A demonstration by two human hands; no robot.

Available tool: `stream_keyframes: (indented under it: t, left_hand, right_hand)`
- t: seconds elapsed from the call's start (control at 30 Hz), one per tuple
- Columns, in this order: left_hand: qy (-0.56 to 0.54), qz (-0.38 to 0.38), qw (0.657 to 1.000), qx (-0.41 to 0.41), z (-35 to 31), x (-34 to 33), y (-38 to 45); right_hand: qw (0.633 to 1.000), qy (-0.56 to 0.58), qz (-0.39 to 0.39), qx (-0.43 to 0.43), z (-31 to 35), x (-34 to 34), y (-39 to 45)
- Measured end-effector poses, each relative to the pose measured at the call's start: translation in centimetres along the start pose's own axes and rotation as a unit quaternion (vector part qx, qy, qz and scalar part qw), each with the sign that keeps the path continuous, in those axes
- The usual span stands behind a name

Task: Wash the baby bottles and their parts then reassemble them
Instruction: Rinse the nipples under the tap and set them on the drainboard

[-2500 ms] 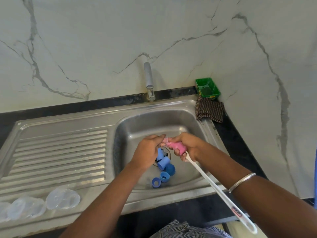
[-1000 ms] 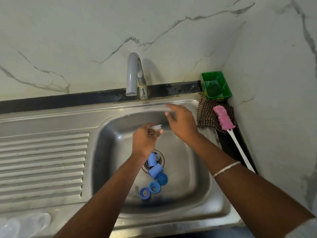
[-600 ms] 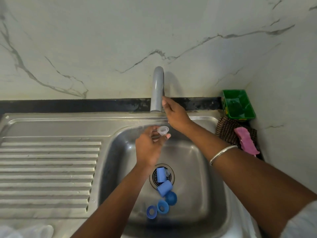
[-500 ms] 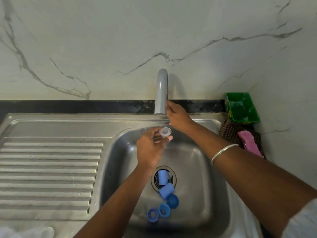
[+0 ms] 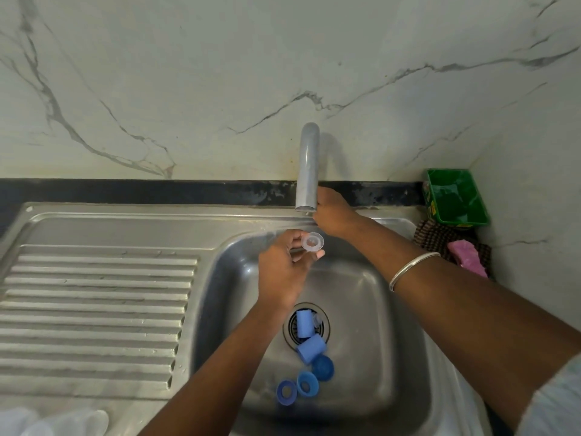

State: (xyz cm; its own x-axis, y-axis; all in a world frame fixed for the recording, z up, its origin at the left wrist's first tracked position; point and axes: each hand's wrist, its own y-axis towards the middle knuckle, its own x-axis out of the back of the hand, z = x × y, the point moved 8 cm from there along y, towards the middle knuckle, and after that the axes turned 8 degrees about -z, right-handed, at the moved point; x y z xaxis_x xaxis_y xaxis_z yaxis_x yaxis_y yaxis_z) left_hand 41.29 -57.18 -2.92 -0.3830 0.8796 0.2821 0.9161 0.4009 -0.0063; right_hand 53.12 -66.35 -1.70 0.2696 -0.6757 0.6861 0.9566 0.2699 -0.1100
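Clear nipple [image 5: 312, 241]: pinched in the left hand [image 5: 284, 272], just under the tap spout [image 5: 307, 171].
Right hand [image 5: 331, 212]: fingers at the spout base; grip hidden, I cannot tell.
Blue parts [image 5: 309, 349]: on the drain [image 5: 306, 325].
Risk: wet nipple may slip into the sink [image 5: 393, 341].

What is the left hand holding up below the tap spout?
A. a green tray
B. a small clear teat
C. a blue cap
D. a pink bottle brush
B: the left hand pinches a small clear teat just below the tap spout, while the pink bottle brush lies on the cloth at the right.
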Motion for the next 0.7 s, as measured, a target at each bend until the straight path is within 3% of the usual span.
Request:
stream_keyframes:
  t: [0.3, 0.4, 0.53, 0.63, 0.7]
  left_hand:
    - [0.0, 0.007, 1.0, 0.004, 0.3, 0.0, -0.3]
    - [-0.004, 0.004, 1.0, 0.005, 0.6, 0.2, -0.1]
    - [-0.016, 0.009, 1.0, 0.01, 0.8, 0.4, 0.1]
    - [0.025, 0.031, 0.999, -0.015, 0.6, 0.3, 0.1]
    - [0.056, 0.046, 0.997, -0.037, 0.3, 0.4, 0.0]
  right_hand:
    - [0.999, -0.025, -0.015, 0.028, 0.2, -0.2, 0.0]
    - [0.999, 0.019, -0.026, 0.022, -0.4, -0.2, -1.1]
    - [0.988, 0.118, -0.1, -0.006, -1.7, 0.6, -4.7]
    - [0.972, 0.224, -0.056, -0.048, -3.1, -1.1, -7.7]
    - [0.974, 0.22, -0.04, -0.039, -3.4, -2.0, -8.8]
